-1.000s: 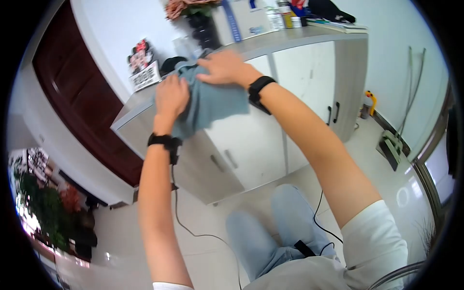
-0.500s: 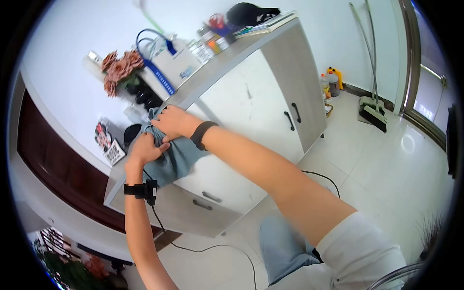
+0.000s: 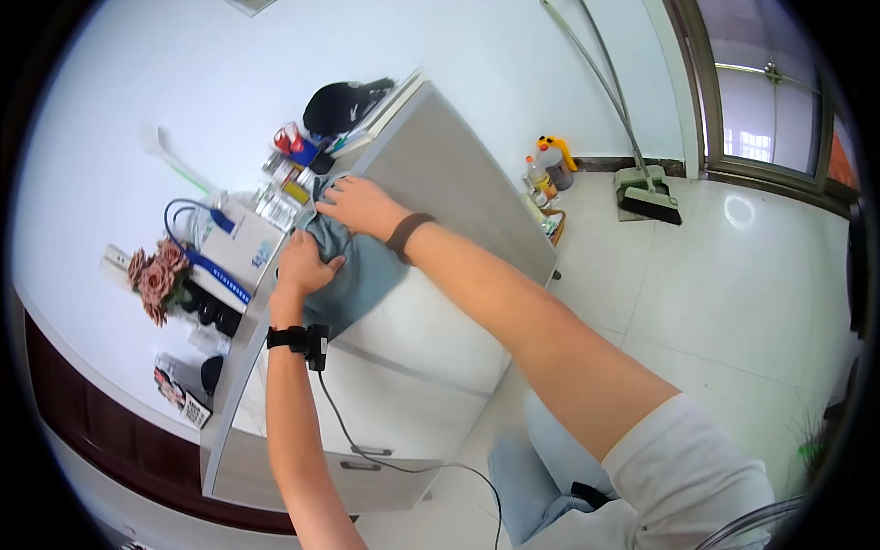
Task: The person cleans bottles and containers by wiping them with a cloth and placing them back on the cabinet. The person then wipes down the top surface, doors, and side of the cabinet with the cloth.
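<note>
A grey-blue cloth lies bunched over the top front edge of the cabinet, its lower part hanging down the white door. My left hand is closed on the near part of the cloth, thumb pointing to the right. A little farther along, my right hand has its fingers curled into the bunched upper part. Both hands are by the edge, close to several jars and a white paper bag with blue handles. The fingertips are partly hidden in the folds.
Along the cabinet top are pink flowers, a QR-code card, a pen holder and a black cap by books. A black cable hangs from my left wrist. Bottles and a broom with dustpan stand on the floor.
My hands and the cloth have moved along the cabinet edge, from beside the flowers and bag to beside the jars, toward the cap's end. The view has shifted the same way.
</note>
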A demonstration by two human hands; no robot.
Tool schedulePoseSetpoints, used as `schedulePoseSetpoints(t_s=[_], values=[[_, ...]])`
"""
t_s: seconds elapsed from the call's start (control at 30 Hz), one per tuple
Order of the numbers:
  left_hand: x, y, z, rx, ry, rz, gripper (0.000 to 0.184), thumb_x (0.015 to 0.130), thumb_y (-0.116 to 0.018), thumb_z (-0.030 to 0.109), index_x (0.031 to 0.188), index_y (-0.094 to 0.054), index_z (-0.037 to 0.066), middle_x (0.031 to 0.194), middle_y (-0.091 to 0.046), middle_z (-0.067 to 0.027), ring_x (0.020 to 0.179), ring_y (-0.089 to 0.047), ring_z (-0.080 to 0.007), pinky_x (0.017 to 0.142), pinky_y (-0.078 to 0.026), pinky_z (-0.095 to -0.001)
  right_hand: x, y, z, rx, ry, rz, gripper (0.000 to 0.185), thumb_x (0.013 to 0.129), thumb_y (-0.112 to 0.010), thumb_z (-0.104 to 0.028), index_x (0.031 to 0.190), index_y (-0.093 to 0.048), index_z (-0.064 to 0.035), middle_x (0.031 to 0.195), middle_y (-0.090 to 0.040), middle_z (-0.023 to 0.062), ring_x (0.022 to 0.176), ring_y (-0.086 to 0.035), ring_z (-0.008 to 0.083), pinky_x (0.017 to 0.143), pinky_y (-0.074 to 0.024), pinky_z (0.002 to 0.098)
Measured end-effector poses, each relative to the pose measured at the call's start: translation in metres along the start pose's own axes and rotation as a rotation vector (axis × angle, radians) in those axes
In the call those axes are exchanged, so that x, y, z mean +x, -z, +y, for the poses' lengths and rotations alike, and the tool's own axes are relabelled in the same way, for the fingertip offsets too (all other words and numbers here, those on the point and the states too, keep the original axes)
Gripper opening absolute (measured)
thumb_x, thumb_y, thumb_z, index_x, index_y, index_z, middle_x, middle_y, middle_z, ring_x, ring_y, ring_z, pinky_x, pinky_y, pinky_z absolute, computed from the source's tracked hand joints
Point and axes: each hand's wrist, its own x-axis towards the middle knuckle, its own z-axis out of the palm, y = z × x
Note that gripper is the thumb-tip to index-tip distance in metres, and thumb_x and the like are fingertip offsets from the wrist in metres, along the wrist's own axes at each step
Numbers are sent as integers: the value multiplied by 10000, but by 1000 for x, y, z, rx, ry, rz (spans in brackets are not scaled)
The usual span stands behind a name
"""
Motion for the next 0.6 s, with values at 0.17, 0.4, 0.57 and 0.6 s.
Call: schedulePoseSetpoints(t_s=[0.17, 0.4, 0.57, 0.6], values=[[68, -20, 34, 101, -138, 159, 573, 739, -807, 394, 1022, -639, -74, 1108, -611, -241, 1067, -599, -407, 909, -501, -454, -38, -29, 57, 91, -48, 236, 511, 871, -618, -152, 1371, -524, -115, 1470, -458, 112, 1339, -436, 301, 1092, -397, 416], [90, -48, 64, 173, -113, 498, 589, 722, -796, 377, 1108, -636, -37, 1187, -599, -183, 1125, -568, -330, 975, -440, -428, -58, -44, 56, 139, -197, 126, 650, 818, -653, -146, 1417, -443, -6, 1531, -325, 220, 1391, -340, 396, 1120, -360, 464], [88, -58, 68, 156, -82, 614, 845, 723, -774, 368, 1384, -447, -45, 1292, -533, -151, 1160, -507, -301, 1023, -370, -403, -53, -59, 43, 174, -241, 253, 576, 849, -599, -164, 1383, -474, 11, 1480, -359, 261, 1378, -331, 436, 1137, -309, 536], [86, -59, 68, 155, -80, 615, 861, 727, -769, 368, 1403, -435, -48, 1306, -528, -156, 1174, -503, -303, 1031, -367, -404, -54, -58, 44, 205, -230, 258, 561, 855, -590, -168, 1375, -481, 11, 1471, -367, 265, 1376, -331, 440, 1134, -311, 541]])
